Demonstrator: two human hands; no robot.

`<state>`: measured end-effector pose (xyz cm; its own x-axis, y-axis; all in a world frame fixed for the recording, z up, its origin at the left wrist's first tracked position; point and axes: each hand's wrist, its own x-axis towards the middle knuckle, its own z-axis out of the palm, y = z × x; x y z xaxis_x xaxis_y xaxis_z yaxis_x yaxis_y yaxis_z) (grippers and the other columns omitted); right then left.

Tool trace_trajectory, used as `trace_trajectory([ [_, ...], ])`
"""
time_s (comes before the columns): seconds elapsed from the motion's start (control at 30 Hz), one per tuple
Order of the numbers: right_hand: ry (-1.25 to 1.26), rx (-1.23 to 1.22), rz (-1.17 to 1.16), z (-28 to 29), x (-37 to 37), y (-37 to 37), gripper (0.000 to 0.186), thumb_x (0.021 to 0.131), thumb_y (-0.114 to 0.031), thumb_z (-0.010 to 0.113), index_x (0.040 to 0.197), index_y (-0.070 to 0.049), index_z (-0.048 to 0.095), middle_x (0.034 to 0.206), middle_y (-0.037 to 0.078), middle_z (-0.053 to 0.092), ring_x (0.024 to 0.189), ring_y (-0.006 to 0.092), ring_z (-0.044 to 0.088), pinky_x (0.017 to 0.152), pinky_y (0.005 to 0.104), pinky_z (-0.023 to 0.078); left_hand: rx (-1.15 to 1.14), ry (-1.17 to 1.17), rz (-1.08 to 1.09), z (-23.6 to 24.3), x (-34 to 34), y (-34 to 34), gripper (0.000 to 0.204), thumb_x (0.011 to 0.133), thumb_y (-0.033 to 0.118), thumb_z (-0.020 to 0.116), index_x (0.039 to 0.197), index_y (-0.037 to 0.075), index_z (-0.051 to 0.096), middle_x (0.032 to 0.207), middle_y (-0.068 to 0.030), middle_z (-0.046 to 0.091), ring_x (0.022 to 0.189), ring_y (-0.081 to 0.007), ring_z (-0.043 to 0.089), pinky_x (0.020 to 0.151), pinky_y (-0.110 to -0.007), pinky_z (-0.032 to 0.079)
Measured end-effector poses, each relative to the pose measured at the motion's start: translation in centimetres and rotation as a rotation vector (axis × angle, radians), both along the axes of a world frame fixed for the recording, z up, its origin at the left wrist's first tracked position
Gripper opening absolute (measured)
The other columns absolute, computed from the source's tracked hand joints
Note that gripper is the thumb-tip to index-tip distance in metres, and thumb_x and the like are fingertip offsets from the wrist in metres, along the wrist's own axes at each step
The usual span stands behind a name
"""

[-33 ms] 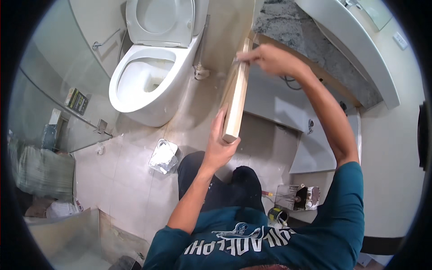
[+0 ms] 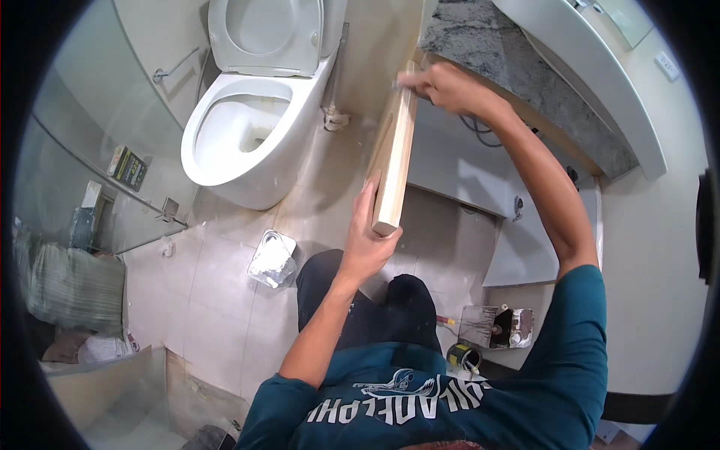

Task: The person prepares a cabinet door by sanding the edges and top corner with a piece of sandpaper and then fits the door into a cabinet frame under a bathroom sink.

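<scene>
A pale wooden board (image 2: 396, 154) is held on edge in front of me, slanting away toward the stone counter. My left hand (image 2: 367, 244) grips its near end from below, thumb along one face and fingers round the other. At the far end, my right hand (image 2: 442, 88) is closed, its fingertips pressed at the board's top edge. Motion smears those fingertips, and whatever small thing may be between them cannot be made out. The board's far tip is close to the wooden edge under the counter.
A white toilet (image 2: 240, 142) with its lid raised stands left of the board. A white-smeared plastic tub (image 2: 272, 259) sits on the tiled floor. On the right are a grey stone counter (image 2: 480, 37), an open cabinet door (image 2: 525, 247), a paint tray (image 2: 495, 328) and an open can (image 2: 463, 358).
My right hand has slid a little farther up the board's edge, toward its far end. The left hand and the board have hardly moved.
</scene>
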<state>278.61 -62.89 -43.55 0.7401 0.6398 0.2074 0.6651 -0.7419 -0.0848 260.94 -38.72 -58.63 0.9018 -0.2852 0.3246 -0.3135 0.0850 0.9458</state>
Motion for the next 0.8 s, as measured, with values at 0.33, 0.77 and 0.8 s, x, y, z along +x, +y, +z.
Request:
trace_trajectory([
  [0.33, -0.090, 0.485, -0.252, 6.2, -18.4, 1.2, 0.046, 0.097, 0.005, 0.054, 0.140, -0.008, 0.065, 0.144, 0.010, 0.065, 0.104, 0.0215, 0.062, 0.101, 0.0334, 0.047, 0.209, -0.639, -0.166, 4.0, 0.6, 6.4, 0.081, 0.092, 0.034, 0.067, 0.160, 0.002, 0.034, 0.164, -0.0219, 0.037, 0.153, -0.0344, 0.035, 0.127, -0.053, 0.020],
  [0.77, 0.320, 1.018, -0.907, -10.8, -36.3, -4.8, 0.043, 0.104, -0.007, 0.052, 0.147, -0.004, 0.058, 0.141, 0.005, 0.066, 0.102, 0.0107, 0.059, 0.095, 0.0233, 0.044, 1.007, -1.240, 0.130, 8.2, 30.0, -1.9, 0.074, 0.086, -0.009, 0.056, 0.155, 0.011, 0.040, 0.148, -0.0149, 0.056, 0.135, -0.0326, 0.056, 0.116, -0.052, 0.042],
  [0.8, 0.328, 1.041, -0.939, -11.2, -36.8, -4.9, 0.044, 0.104, -0.009, 0.053, 0.147, -0.003, 0.057, 0.138, 0.005, 0.067, 0.101, 0.0099, 0.060, 0.092, 0.0227, 0.045, 1.044, -1.200, 0.329, 7.5, 31.8, -1.5, 0.073, 0.086, -0.007, 0.058, 0.154, 0.009, 0.038, 0.144, -0.0176, 0.059, 0.130, -0.0334, 0.059, 0.112, -0.051, 0.046],
])
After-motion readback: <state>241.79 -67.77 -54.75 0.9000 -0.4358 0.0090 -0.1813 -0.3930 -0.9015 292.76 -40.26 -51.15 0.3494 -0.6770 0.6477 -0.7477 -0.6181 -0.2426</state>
